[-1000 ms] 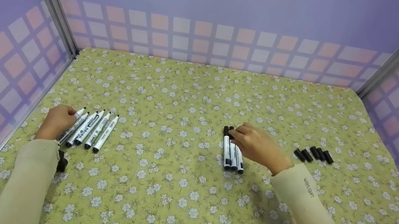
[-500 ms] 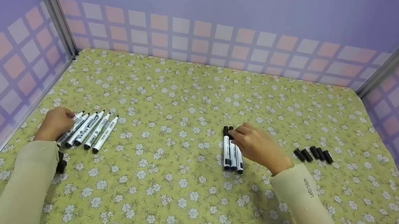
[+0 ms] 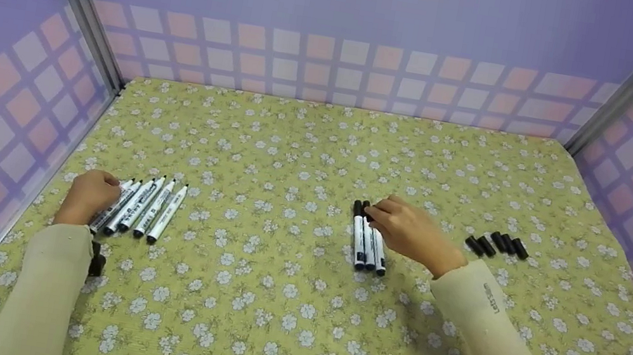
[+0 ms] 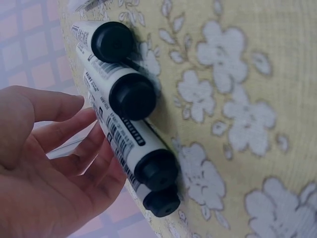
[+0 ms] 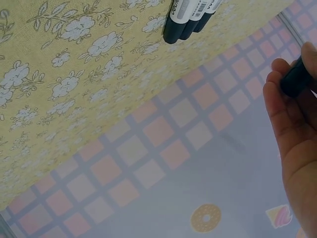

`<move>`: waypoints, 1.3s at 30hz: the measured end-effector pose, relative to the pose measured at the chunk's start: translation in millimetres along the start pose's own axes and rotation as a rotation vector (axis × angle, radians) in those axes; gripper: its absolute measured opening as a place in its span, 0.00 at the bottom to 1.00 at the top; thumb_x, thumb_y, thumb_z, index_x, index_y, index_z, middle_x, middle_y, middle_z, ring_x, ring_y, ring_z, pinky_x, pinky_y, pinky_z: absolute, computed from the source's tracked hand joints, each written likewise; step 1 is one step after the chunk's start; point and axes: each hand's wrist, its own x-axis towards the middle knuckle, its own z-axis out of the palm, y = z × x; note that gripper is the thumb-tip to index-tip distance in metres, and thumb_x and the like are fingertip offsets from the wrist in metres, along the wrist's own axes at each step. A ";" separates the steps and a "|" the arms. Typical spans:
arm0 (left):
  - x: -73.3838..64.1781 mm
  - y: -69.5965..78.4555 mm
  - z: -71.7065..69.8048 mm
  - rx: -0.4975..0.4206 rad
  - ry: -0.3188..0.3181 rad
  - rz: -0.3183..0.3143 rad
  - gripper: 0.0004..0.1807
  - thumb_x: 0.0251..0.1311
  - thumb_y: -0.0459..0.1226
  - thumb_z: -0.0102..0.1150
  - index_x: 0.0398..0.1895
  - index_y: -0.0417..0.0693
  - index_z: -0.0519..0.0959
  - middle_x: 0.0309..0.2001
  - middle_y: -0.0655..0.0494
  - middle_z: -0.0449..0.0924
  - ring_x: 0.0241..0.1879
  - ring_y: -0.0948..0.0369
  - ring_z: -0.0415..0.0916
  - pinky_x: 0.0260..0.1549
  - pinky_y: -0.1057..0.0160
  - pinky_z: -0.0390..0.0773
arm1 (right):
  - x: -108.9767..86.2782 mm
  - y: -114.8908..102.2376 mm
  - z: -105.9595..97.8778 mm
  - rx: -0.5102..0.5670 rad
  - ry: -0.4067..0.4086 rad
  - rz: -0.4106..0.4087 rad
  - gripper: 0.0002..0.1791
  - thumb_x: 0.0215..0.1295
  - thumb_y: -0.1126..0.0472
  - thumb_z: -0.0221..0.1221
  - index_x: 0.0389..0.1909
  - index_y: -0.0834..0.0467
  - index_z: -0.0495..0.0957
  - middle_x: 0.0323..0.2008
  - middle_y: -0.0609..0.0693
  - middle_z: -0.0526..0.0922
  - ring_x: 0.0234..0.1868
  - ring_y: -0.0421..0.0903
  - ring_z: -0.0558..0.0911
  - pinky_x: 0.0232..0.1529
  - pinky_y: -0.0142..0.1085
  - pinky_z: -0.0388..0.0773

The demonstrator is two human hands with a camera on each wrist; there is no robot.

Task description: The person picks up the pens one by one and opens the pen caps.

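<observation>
In the head view, my left hand (image 3: pixel 90 194) is at the left end of a row of uncapped white markers (image 3: pixel 143 205). The left wrist view shows the thumb and fingers loosely bent beside the black-ended markers (image 4: pixel 143 131), fingertips right at their barrels. My right hand (image 3: pixel 407 230) is over three white markers (image 3: pixel 368 247) with black caps, covering part of them in the head view. In the right wrist view, its thumb and fingers pinch a loose black marker cap (image 5: pixel 295 79), apart from the three capped markers (image 5: pixel 185 20).
Several black caps (image 3: pixel 498 243) lie to the right of my right hand. A black object (image 3: pixel 97 260) shows beside my left sleeve. The floral tablecloth (image 3: pixel 241 319) reaches to purple walls (image 3: pixel 345 9) at the back and both sides.
My left hand has moved slightly down, away from the tip of the leftmost marker. The right hand stays almost still over the capped markers.
</observation>
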 end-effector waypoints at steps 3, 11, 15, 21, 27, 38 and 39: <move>-1.7 1.4 2.2 0.001 0.030 0.013 0.28 0.66 0.36 0.36 0.65 0.26 0.63 0.62 0.24 0.63 0.18 0.62 0.57 0.25 0.59 0.64 | -1.1 1.5 -0.2 0.016 -0.005 0.015 0.11 0.65 0.67 0.60 0.46 0.66 0.82 0.37 0.56 0.84 0.38 0.49 0.81 0.38 0.36 0.81; -7.3 12.4 8.7 0.006 0.157 0.072 0.25 0.70 0.37 0.37 0.63 0.27 0.67 0.60 0.26 0.67 0.47 0.39 0.74 0.47 0.41 0.74 | -5.8 9.5 -3.0 0.096 -0.047 0.093 0.13 0.63 0.69 0.60 0.48 0.66 0.81 0.37 0.57 0.82 0.36 0.49 0.82 0.36 0.36 0.81; -8.7 20.9 12.7 -0.019 0.193 0.109 0.25 0.70 0.37 0.38 0.63 0.28 0.68 0.59 0.26 0.69 0.40 0.42 0.76 0.46 0.41 0.74 | -10.9 15.5 -5.4 0.136 -0.078 0.152 0.12 0.65 0.68 0.59 0.48 0.66 0.81 0.37 0.58 0.81 0.34 0.48 0.82 0.33 0.36 0.81; -6.4 36.1 23.2 -0.027 0.262 0.186 0.22 0.70 0.35 0.39 0.59 0.29 0.73 0.53 0.29 0.75 0.25 0.56 0.70 0.31 0.55 0.71 | -21.3 28.6 -8.8 0.152 -0.155 0.262 0.12 0.67 0.66 0.58 0.47 0.66 0.82 0.35 0.57 0.79 0.30 0.47 0.81 0.30 0.36 0.79; -6.4 54.1 35.3 -0.020 0.260 0.263 0.20 0.69 0.34 0.41 0.56 0.31 0.75 0.52 0.31 0.77 0.28 0.52 0.74 0.28 0.56 0.71 | -35.5 42.7 -13.4 0.153 -0.165 0.358 0.13 0.67 0.65 0.58 0.49 0.67 0.81 0.36 0.58 0.79 0.31 0.48 0.80 0.30 0.38 0.77; -10.3 89.6 71.6 -0.065 0.140 0.336 0.19 0.71 0.36 0.43 0.57 0.35 0.76 0.54 0.39 0.74 0.28 0.55 0.74 0.24 0.59 0.72 | -65.7 70.5 -20.5 0.228 -0.237 0.566 0.16 0.70 0.66 0.54 0.55 0.68 0.77 0.44 0.63 0.78 0.41 0.56 0.81 0.41 0.46 0.80; -10.5 92.3 75.2 -0.062 0.131 0.347 0.19 0.71 0.36 0.43 0.56 0.35 0.76 0.53 0.39 0.74 0.27 0.55 0.73 0.24 0.60 0.72 | -68.1 72.8 -21.7 0.240 -0.253 0.597 0.17 0.70 0.66 0.53 0.57 0.68 0.76 0.45 0.63 0.77 0.42 0.56 0.81 0.42 0.47 0.80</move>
